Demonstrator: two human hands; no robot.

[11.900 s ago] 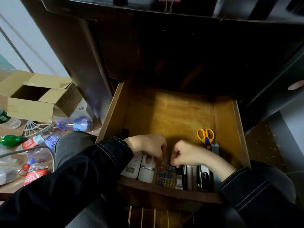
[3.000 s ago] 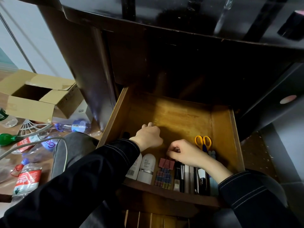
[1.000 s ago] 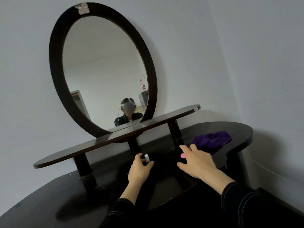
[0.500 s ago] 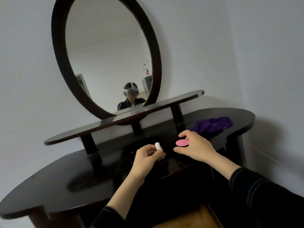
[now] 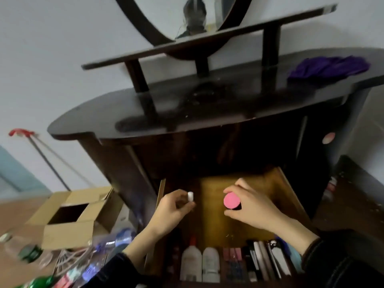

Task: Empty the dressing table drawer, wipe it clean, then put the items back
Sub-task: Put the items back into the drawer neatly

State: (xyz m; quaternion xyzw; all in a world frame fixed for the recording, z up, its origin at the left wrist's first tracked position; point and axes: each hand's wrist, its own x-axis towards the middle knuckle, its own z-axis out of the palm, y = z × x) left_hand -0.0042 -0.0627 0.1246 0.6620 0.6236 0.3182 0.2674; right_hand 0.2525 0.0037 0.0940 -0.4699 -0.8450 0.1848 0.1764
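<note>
Hovering over the open drawer (image 5: 212, 225), the left hand (image 5: 168, 210) pinched a white-capped item (image 5: 190, 196) and the right hand (image 5: 251, 206) gripped a pink-lidded jar (image 5: 231, 201); either, if dropped, could topple the front-row bottles (image 5: 199, 265)

- The dark dressing table top (image 5: 228, 104) carries a purple cloth (image 5: 328, 68) at its right end.
- The open drawer (image 5: 291, 196) holds white bottles (image 5: 199, 265) and pens (image 5: 264, 260) along its front edge.

Mirror (image 5: 164, 17) cropped at top; floor bottles (image 5: 116, 242) blurred; drawer items (image 5: 209, 265) labels unreadable.
</note>
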